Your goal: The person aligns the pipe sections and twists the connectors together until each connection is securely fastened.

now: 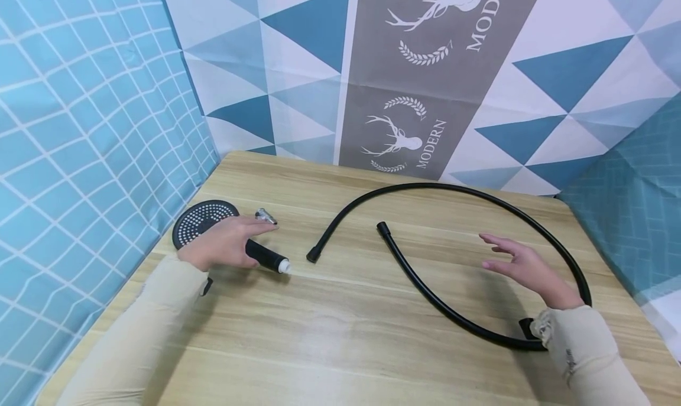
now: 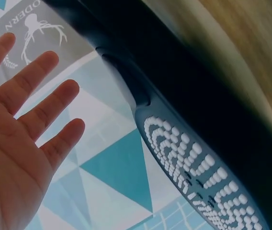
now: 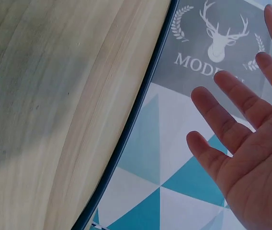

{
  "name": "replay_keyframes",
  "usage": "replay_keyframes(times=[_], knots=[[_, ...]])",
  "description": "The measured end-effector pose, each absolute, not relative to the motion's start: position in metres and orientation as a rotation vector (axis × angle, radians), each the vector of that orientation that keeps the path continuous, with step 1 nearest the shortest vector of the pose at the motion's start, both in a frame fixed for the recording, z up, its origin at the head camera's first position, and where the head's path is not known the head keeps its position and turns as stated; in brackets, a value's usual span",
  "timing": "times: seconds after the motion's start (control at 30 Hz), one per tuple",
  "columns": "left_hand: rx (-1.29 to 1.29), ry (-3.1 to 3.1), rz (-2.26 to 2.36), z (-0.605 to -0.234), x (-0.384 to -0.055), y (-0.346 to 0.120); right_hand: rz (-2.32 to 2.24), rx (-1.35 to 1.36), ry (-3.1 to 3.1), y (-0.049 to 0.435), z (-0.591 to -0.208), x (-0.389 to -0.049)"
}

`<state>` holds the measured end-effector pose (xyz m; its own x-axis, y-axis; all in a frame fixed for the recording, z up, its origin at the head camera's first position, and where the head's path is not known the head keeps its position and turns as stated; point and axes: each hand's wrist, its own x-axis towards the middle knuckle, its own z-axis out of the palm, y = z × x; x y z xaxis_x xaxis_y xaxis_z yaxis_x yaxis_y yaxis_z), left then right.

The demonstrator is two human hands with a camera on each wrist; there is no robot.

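Observation:
A black shower head with pale nozzles lies at the table's left, its handle ending in a white threaded tip. Over the handle is my left hand, covering part of it in the head view. The left wrist view shows those fingers spread apart, palm bare, beside the nozzle face. On the right, my right hand hovers with spread fingers inside the loop of a black shower hose. The right wrist view shows nothing in its palm.
A small chrome fitting lies just beyond the left hand. The hose's two ends face left near the middle of the wooden table. Patterned cloth walls rise along the back and both sides.

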<state>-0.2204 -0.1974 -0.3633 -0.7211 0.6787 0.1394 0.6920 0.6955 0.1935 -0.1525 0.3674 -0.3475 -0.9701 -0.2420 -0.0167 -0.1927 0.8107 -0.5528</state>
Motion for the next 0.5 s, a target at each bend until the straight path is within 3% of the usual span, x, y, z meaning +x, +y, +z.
replay_keyframes(times=[0.5], knots=[[-1.205, -2.861, -0.398, -0.370, -0.226, -0.188, -0.841, -0.454, 2.898, 0.350, -0.344, -0.165]])
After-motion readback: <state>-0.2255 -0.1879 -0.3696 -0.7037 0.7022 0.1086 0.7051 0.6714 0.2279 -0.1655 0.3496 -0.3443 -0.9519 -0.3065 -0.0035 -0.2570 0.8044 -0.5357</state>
